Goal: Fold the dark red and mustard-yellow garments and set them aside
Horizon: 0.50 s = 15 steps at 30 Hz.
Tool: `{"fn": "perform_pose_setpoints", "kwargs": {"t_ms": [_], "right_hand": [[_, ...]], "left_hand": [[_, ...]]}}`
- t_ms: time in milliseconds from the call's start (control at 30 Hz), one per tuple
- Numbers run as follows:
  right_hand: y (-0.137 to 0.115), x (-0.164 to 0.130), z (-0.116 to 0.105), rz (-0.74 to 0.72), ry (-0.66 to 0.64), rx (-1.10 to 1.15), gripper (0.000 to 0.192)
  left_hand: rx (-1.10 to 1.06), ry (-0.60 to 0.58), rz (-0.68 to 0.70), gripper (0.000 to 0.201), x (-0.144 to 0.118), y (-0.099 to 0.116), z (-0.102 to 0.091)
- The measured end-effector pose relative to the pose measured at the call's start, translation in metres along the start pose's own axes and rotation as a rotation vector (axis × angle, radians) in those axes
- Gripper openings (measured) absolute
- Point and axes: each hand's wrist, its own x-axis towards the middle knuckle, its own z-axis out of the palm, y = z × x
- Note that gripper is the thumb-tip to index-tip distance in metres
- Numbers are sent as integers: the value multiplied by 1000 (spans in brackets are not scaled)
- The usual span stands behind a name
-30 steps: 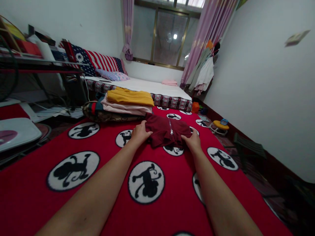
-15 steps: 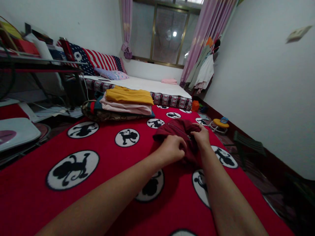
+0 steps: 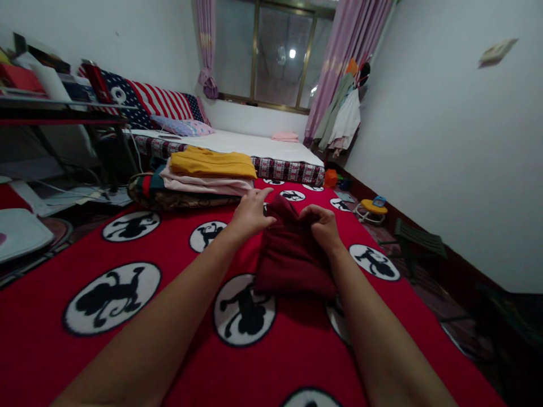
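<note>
A maroon garment (image 3: 294, 260), folded into a thick, roughly square bundle, lies on a red blanket (image 3: 182, 339) patterned with black monkeys in white circles. My left hand (image 3: 253, 213) is at its far left corner, thumb and fingers spread apart. At the far right edge, the curled fingers of my right hand (image 3: 322, 225) grip the cloth; the fingertips are partly hidden. Between the hands a flap of the garment stands up in a peak. Just beyond my left hand is a stack of folded clothes, with a mustard-yellow garment (image 3: 212, 164) on top of a pale pink one (image 3: 203, 183).
A bed with a white top (image 3: 250, 144) stands under the window. On the left is a cluttered desk (image 3: 63, 116). Along the right wall are a yellow stool (image 3: 373, 207), a dark folding stool (image 3: 419, 237) and hanging clothes (image 3: 345, 121).
The garment, bunched up before, now lies flatter and squarer, reaching nearer to me. My left hand has moved up and left and opened. My right hand has shifted slightly left.
</note>
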Motion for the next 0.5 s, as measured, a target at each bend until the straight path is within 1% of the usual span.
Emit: {"fn": "perform_pose_setpoints", "kwargs": {"t_ms": [33, 67, 100, 167, 267, 333, 367, 400, 433, 500], "right_hand": [[-9, 1, 1, -28, -16, 49, 40], [-17, 3, 1, -52, -38, 87, 39], [-26, 4, 1, -73, -67, 114, 37], [-42, 7, 1, -105, -139, 152, 35], [-62, 8, 4, -150, -213, 227, 30], [-70, 8, 8, -174, -206, 282, 28], [-72, 9, 10, -181, -173, 288, 28], [-72, 10, 11, -183, -125, 269, 32], [-71, 12, 12, -174, -65, 222, 37], [-63, 14, 11, -107, 57, 42, 49]], "left_hand": [[14, -12, -7, 89, 2, -12, -3], [-7, -48, -1, 102, 3, -21, -7], [-56, -97, 19, 110, 3, -26, -12], [-168, -189, 90, 113, 1, -24, -22], [-291, -296, 168, 101, -2, -7, -34], [-332, -318, 177, 83, -1, 1, -38], [-334, -298, 168, 71, 0, 2, -37], [-319, -253, 148, 60, 2, 0, -36], [-285, -187, 109, 50, 3, -5, -34], [-168, -19, -39, 39, 5, -20, -29]]}}
